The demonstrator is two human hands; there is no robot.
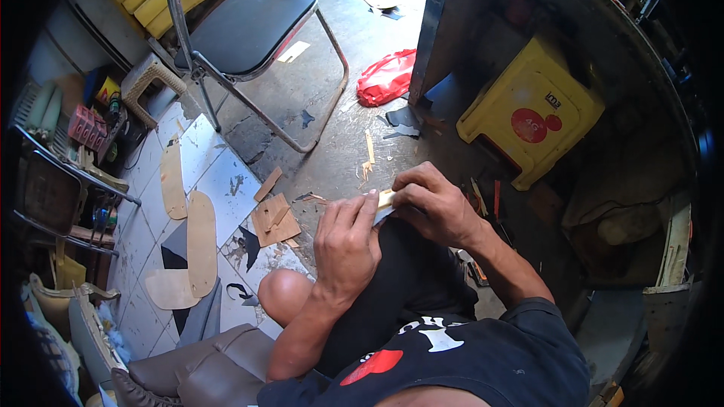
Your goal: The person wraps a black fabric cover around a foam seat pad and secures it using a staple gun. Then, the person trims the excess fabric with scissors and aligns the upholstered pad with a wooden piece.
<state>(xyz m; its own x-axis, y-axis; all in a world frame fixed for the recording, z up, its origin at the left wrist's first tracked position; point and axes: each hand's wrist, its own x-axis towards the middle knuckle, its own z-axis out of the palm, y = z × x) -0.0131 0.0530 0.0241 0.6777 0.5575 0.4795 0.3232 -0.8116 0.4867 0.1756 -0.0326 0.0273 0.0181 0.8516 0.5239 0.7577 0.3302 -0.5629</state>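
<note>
Above my raised knee, my left hand [348,240] and my right hand [431,197] meet around a small pale-yellow piece [385,200] with a whitish-blue underside. The fingers of both hands are closed on it, the left at its near end and the right at its far end. Most of the piece is covered by my fingers, so its exact kind does not show. On the floor to the left of my hands lies a square wooden board [276,218] with a small strip of wood on top.
Long rounded tan panels [201,237] lie on white floor tiles at the left. A folding chair [249,34] with a black seat stands ahead. Beyond my right hand are a yellow plastic stool [528,109] on its side and a red plastic bag [387,78]. Scraps litter the floor.
</note>
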